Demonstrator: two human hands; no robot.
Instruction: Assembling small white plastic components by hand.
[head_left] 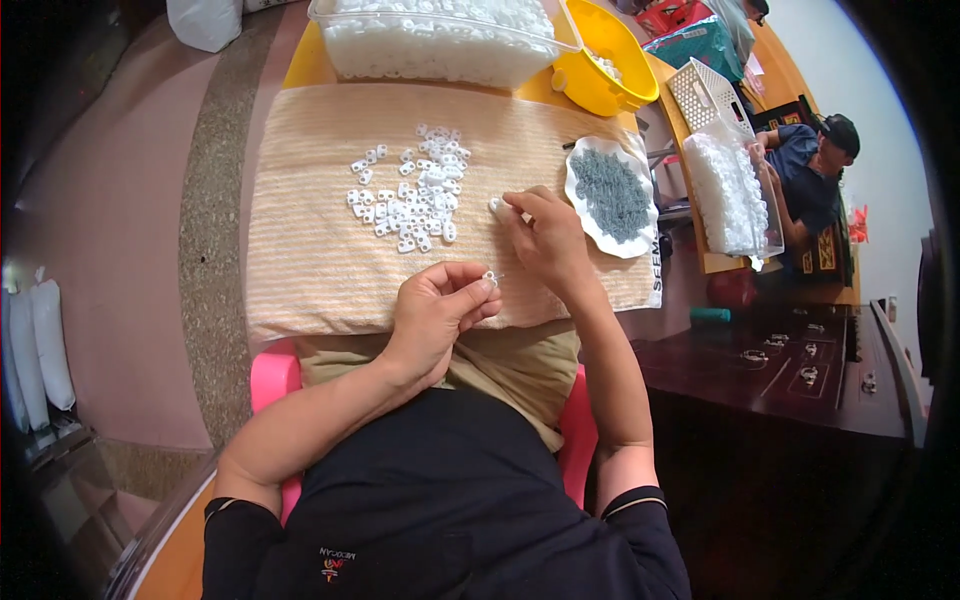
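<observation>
Close to the person's body, a pink seat [272, 375] is peeking out on both sides, and a tan cushion [520, 365] is lying under the near edge of a striped cloth [310, 260]. The cloth is covering the work table. A dark wooden cabinet [790, 370] is standing just to the right.

The left hand [435, 315] is hovering over the near edge of the cloth. It is bending at the wrist with the palm turned up. Its thumb and fingers are pinching a small white plastic piece [489, 279].

A bit farther out, the right hand [545, 235] is resting on the cloth. Its fingers are curling down and holding another white piece [497, 207] at the fingertips.

Just left of that hand, a pile of white pieces [415, 190] is lying spread out on the middle of the cloth. To the right, a white tray [578, 165] with a wavy rim is holding a heap of small grey parts [612, 192].

At the far end of the table, a clear tub [440, 45] is sitting full of white pieces. A yellow bowl [600, 60] is sitting beside it. Off to the far right, another person [815, 170] is sitting at a table near a white basket [708, 95] and a clear bag of white pieces [730, 190].
</observation>
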